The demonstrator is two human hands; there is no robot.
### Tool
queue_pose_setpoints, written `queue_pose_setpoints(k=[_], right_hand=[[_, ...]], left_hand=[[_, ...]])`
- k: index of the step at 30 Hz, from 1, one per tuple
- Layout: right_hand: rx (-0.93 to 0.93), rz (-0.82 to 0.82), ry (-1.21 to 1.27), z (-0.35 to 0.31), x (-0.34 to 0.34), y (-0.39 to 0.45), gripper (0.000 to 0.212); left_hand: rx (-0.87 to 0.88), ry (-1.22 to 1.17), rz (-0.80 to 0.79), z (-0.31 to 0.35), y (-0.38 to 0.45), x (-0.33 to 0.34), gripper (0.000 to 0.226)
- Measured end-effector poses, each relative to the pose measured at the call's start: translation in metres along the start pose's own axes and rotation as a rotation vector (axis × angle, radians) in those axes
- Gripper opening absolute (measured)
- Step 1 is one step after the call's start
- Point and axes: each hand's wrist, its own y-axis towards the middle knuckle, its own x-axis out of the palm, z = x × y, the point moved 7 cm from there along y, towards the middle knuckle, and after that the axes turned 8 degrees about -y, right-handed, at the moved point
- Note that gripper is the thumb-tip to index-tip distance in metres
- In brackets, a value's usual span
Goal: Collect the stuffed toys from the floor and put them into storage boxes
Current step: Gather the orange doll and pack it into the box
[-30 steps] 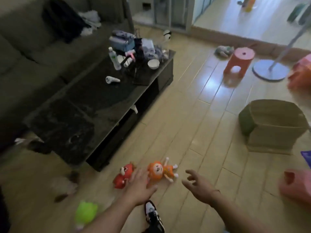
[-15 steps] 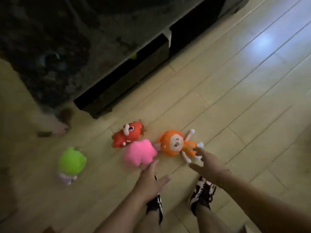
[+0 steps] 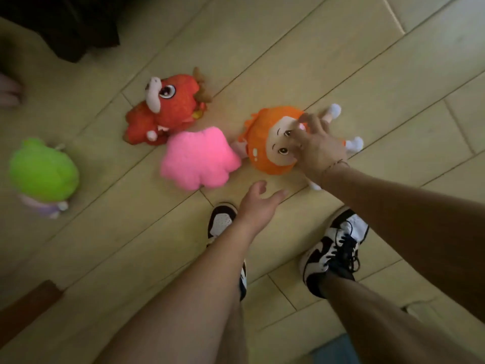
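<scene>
Several stuffed toys lie on the pale wooden floor. An orange-haired doll [image 3: 265,145] lies on its back, and my right hand [image 3: 317,147] rests on its face and body with fingers spread, not clearly closed around it. A pink plush [image 3: 196,158] lies just left of the doll, touching it. My left hand [image 3: 258,203] hovers open just below the pink plush, holding nothing. A red plush animal [image 3: 170,106] lies behind the pink one. A green plush [image 3: 43,172] sits apart at the far left. No storage box is in view.
My two black-and-white shoes [image 3: 333,248] stand on the floor just below the toys. The dark corner of a low table [image 3: 65,24] fills the top left. A brown edge [image 3: 23,308] shows at the bottom left.
The view has dropped closer to the floor. My right hand has moved forward onto the orange doll. My left hand has stayed open near the pink plush.
</scene>
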Motion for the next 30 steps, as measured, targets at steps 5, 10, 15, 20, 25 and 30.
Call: queue_pose_setpoints(k=[5, 10, 15, 20, 25, 30], right_hand=[[0.122, 0.11, 0.401, 0.0, -0.065, -0.058, 0.029], [0.41, 0.21, 0.901, 0.0, -0.191, -0.177, 0.02], [0.383, 0.413, 1.182, 0.026, -0.351, -0.311, 0.008], [0.524, 0.444, 1.383, 0.079, -0.424, -0.412, 0.064], [0.431, 0.458, 1.697, 0.074, -0.439, -0.495, 0.089], [0.706, 0.783, 1.869, 0.069, -0.385, -0.607, 0.079]], left_hand=[[0.061, -0.086, 0.016, 0.043, -0.045, -0.002, 0.088], [0.171, -0.323, -0.13, 0.138, -0.156, 0.015, 0.079], [0.148, -0.314, -0.327, 0.254, -0.298, 0.033, 0.091], [0.103, -0.059, -0.585, 0.332, -0.417, 0.096, 0.11], [0.213, 0.32, -0.821, 0.349, -0.505, 0.191, 0.109], [0.46, 0.756, -1.057, 0.288, -0.596, 0.296, 0.103]])
